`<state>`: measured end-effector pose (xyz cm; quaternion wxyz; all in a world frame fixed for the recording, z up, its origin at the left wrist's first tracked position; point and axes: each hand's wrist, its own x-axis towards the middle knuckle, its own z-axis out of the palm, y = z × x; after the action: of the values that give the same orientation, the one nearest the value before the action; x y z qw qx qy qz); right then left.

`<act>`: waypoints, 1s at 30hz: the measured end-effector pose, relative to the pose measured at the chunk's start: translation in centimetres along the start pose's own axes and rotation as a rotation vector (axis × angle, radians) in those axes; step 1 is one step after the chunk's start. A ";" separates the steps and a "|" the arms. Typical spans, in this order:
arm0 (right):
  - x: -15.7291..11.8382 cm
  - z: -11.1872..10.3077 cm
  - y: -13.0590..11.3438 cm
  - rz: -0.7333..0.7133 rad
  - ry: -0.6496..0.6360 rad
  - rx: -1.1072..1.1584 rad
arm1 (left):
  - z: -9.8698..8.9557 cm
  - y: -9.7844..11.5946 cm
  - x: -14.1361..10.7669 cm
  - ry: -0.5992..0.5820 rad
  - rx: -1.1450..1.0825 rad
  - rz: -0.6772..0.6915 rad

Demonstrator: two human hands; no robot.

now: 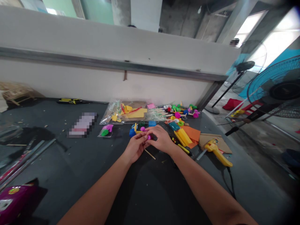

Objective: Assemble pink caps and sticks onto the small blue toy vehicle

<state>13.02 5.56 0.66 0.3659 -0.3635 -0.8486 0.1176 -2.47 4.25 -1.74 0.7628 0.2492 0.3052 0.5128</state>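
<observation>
While both bare hands meet over the dark grey tabletop, head view shows the left hand w/ thumb & fingertips pinched on a small shiny magenta plastic piece; the right hand has thumb & forefinger on the same piece from the other side. Both grips nearly closed, just the piece btwn the tips; exact contact partly hidden, can't tell how firm. Piece sits approx. mid-view, btwn the hands.

Just beyond the fingers: a round magenta knob & a glossy blue round plastic part. Nearer, a thin pale wooden stick lies on the table.

Farther back: a clear plastic bag w/ yellow pcs inside, then to its R a pile of small multicolour plastic parts. R of the right hand: bright yellow folded pcs on orange sheets, a black-&-yellow tool near the wrist, a yellow glue gun w/ black cord, partly over brown cardboard.

L side: a small clear bag w/ magenta & green parts, a pixelated pale rectangle, straight metal rods, a shiny purple object in the corner. Off-table R: a large black fan.
</observation>
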 end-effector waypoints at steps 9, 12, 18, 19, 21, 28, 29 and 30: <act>0.1 -0.2 0.0 -0.049 -0.024 -0.020 | 0.2 0.0 -0.1 -0.001 0.010 0.001; 0.0 -0.1 0.0 -0.022 -0.030 -0.018 | 0.2 0.0 -0.1 -0.005 0.008 -0.007; 0.0 -0.3 -0.1 -0.036 -0.076 -0.023 | 0.3 -0.1 -0.2 -0.006 0.024 0.007; 0.0 -0.3 0.0 -0.034 -0.070 -0.023 | 0.3 -0.1 -0.2 -0.005 0.023 0.009; 0.0 -0.2 0.0 -0.018 -0.054 -0.022 | 0.3 -0.1 -0.2 -0.012 0.023 0.007; 0.0 -0.3 0.1 -0.039 -0.063 -0.027 | 0.2 -0.2 -0.1 -0.026 0.028 0.023; 0.0 -0.3 0.1 -0.042 -0.058 -0.032 | 0.2 -0.1 -0.1 -0.032 0.027 0.024; 0.0 -0.3 0.2 -0.041 -0.049 -0.035 | 0.2 -0.1 -0.1 -0.037 0.028 0.021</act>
<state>13.30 5.66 0.75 0.3411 -0.3495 -0.8664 0.1041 -2.32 4.09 -1.69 0.7594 0.2724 0.2956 0.5116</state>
